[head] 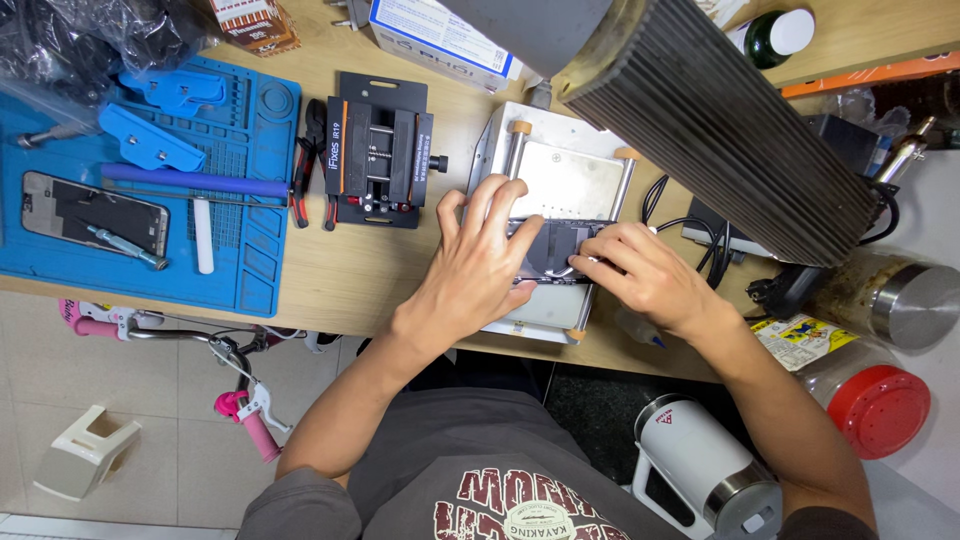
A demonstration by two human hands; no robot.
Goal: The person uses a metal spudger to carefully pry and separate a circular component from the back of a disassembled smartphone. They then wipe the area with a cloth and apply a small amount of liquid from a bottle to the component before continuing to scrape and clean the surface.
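- Both your hands, left hand (478, 262) and right hand (640, 272), press fingers onto a dark phone (556, 250) between them, neither grip clenched.
- Phone's long axis runs hand to hand, flat on the silver fixture (560, 170) atop the bench (340, 275).

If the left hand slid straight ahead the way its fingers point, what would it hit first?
The left hand points up-image across the metal plate machine. It would likely first meet the left roller post at the far edge, then the white box, though heights are unclear.
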